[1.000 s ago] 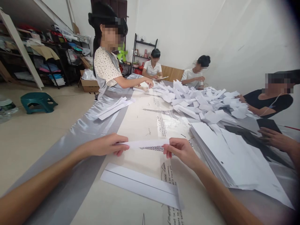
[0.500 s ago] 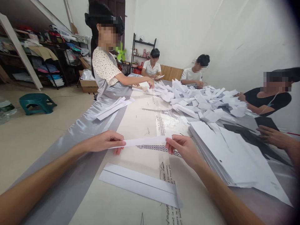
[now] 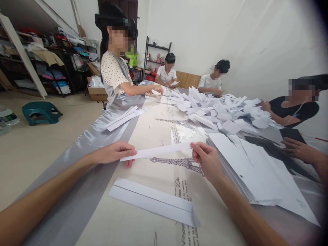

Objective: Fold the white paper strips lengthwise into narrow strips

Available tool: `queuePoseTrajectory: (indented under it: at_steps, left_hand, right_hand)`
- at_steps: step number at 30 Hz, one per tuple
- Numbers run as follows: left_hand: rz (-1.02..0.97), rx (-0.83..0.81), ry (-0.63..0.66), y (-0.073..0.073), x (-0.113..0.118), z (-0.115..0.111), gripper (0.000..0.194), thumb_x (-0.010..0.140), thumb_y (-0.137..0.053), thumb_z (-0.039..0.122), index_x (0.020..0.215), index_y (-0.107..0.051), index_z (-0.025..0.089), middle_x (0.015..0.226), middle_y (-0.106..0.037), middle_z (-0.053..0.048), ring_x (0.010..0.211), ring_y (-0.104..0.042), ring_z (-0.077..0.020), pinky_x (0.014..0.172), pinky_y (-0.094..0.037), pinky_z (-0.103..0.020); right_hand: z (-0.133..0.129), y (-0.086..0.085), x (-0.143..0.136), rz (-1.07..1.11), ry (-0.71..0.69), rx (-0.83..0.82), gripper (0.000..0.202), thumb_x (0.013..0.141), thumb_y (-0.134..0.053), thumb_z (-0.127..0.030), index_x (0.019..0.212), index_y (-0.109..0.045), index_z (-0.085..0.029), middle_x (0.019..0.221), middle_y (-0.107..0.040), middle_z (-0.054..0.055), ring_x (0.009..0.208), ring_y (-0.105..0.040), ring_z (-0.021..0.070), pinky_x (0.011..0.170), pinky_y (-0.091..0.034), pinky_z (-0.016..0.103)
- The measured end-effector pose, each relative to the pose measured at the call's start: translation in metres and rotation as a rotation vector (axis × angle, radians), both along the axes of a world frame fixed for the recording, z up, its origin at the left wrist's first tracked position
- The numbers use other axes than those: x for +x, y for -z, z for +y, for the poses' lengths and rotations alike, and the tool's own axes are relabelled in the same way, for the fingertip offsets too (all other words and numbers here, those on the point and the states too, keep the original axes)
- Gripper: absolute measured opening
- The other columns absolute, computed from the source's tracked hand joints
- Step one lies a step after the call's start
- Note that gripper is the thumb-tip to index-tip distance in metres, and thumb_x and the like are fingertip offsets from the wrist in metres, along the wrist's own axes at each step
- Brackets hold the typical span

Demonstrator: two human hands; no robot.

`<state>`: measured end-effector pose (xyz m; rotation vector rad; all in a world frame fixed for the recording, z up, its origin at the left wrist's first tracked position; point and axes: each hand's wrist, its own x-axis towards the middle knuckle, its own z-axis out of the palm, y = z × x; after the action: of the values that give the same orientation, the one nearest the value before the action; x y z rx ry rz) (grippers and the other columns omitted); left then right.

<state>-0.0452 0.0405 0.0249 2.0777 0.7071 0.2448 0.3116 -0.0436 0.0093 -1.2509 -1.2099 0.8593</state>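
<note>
My left thumb lies over one end of a narrow white paper strip (image 3: 162, 150), with fingers beneath, so my left hand (image 3: 115, 152) pinches it. My right hand (image 3: 206, 155) nips the other end between thumb and forefinger. The strip spans the gap between them, nearly straight, above the printed tower (image 3: 174, 162) on the cream table cover (image 3: 115, 218). I judge the step in hand to be straightening or creasing this strip; the next move calls for an even, light pull and level ends, since thin paper could kink. Nearer me lies a wider paper piece (image 3: 153, 201) with a dark line along it. Beyond my right hand sit a paper stack (image 3: 253, 174) and, farther off, a loose paper heap (image 3: 225, 109).
</note>
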Motion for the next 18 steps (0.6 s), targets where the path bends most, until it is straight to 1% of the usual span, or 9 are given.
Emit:
queuePoseTrajectory:
  at_steps: [4, 9, 11, 15, 18]
  left_hand:
    - [-0.010, -0.024, 0.000, 0.0002, 0.0003, 0.0003, 0.050, 0.104, -0.046, 0.053, 0.079, -0.071, 0.017, 0.078, -0.072, -0.003, 0.076, -0.066, -0.0164, 0.076, -0.044, -0.024]
    - [-0.014, -0.048, -0.015, 0.0020, -0.0002, 0.0010, 0.048, 0.103, -0.048, 0.053, 0.079, -0.070, 0.017, 0.077, -0.072, -0.003, 0.075, -0.066, -0.0165, 0.075, -0.045, -0.025]
    - [-0.008, -0.049, -0.016, 0.0023, -0.0007, 0.0010, 0.049, 0.103, -0.047, 0.053, 0.079, -0.070, 0.017, 0.077, -0.072, -0.003, 0.075, -0.066, -0.0166, 0.075, -0.045, -0.025]
    - [0.000, -0.046, -0.021, 0.0021, -0.0013, 0.0006, 0.048, 0.103, -0.048, 0.054, 0.080, -0.070, 0.017, 0.079, -0.071, -0.003, 0.077, -0.066, -0.0167, 0.076, -0.045, -0.024]
    - [-0.006, -0.073, -0.021, 0.0016, -0.0006, 0.0004, 0.047, 0.102, -0.049, 0.053, 0.081, -0.070, 0.017, 0.079, -0.072, -0.003, 0.076, -0.067, -0.0166, 0.076, -0.045, -0.024]
  right_hand:
    - [0.0020, 0.0012, 0.0030, 0.041, 0.062, 0.041, 0.045, 0.089, -0.073, -0.044, 0.057, -0.053, -0.020, 0.056, -0.044, -0.004, 0.051, -0.037, 0.0106, 0.052, -0.028, 0.030]
    - [0.0008, -0.0016, 0.0023, 0.047, -0.032, -0.043, 0.046, 0.092, -0.067, -0.050, 0.059, -0.054, -0.021, 0.057, -0.043, -0.002, 0.052, -0.036, 0.0119, 0.051, -0.027, 0.031]
    - [0.0001, -0.0021, 0.0016, 0.031, -0.035, -0.058, 0.047, 0.092, -0.067, -0.052, 0.059, -0.053, -0.021, 0.057, -0.043, -0.002, 0.051, -0.036, 0.0122, 0.050, -0.028, 0.031]
    - [-0.0003, -0.0005, 0.0017, 0.011, 0.026, -0.020, 0.047, 0.091, -0.069, -0.051, 0.058, -0.052, -0.021, 0.057, -0.043, -0.003, 0.051, -0.036, 0.0115, 0.052, -0.030, 0.031]
    - [-0.0003, 0.0008, 0.0020, 0.016, 0.077, 0.014, 0.048, 0.090, -0.069, -0.051, 0.057, -0.051, -0.021, 0.056, -0.042, -0.004, 0.051, -0.035, 0.0112, 0.051, -0.030, 0.031]
